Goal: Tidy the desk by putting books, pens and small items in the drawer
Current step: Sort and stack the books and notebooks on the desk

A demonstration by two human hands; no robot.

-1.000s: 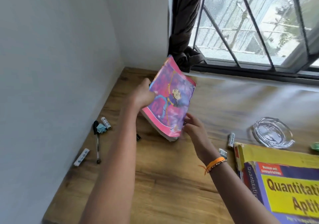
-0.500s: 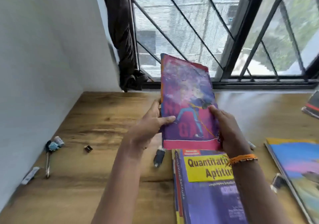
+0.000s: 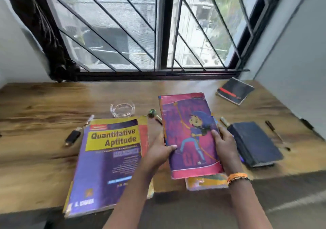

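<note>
Head view: your left hand (image 3: 159,153) and right hand (image 3: 225,145) hold the pink book (image 3: 189,133) by its side edges, fingers curled round them, above another book (image 3: 206,182) on the tabletop (image 3: 44,123). The Quantitative Aptitude book (image 3: 109,160) lies left of your left fingers, a dark book (image 3: 255,143) right of your right fingers.

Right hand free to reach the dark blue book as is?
Probably not yet: the right hand grips the pink book. The dark blue book lies just beside it, nothing between.

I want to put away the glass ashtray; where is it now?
In the head view, the glass ashtray sits left of centre, just behind the yellow-purple book.
</note>
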